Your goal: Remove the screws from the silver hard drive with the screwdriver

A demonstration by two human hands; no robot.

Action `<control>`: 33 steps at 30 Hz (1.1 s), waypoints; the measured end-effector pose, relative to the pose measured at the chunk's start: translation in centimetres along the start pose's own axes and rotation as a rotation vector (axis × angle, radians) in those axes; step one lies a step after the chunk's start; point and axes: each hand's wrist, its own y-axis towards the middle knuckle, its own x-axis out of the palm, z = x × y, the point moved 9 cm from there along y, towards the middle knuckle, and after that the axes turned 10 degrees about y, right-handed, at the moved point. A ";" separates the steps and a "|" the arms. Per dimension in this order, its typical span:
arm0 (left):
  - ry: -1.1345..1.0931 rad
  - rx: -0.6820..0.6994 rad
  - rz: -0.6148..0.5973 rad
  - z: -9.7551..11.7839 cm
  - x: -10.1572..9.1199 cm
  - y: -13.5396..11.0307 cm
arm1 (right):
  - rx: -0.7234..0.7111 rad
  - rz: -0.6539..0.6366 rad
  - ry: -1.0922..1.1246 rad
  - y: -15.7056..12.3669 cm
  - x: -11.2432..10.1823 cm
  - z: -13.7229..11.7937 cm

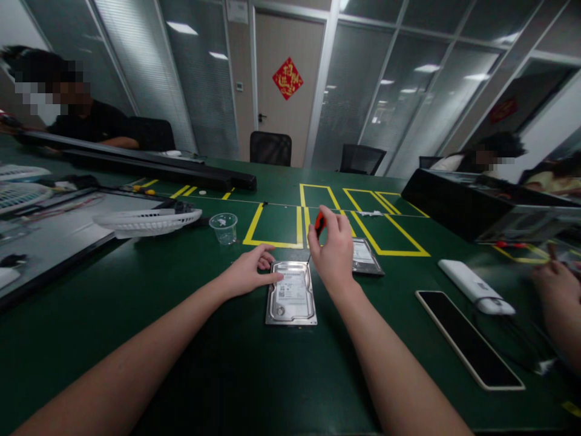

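Note:
A silver hard drive (291, 294) lies flat on the green table (190, 339) in front of me. My left hand (251, 270) rests at its far left corner, the fingers curled and the fingertips touching the drive's edge. My right hand (333, 249) is closed around a red-handled screwdriver (319, 224), whose thin shaft points down toward the drive's far right corner. A second hard drive (365, 256) lies just behind my right hand, partly hidden by it.
A small clear plastic cup (224, 227) stands left of the yellow taped boxes (318, 218). A white basket (147, 221) sits on a tray at left. A phone (467, 336) and a white power bank (475, 286) lie to the right. Another person's hand (556, 284) is at far right.

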 end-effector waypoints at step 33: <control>0.007 -0.007 -0.013 0.1 0.0 -0.1 | 0.018 -0.005 -0.008 -0.1 0.0 0.1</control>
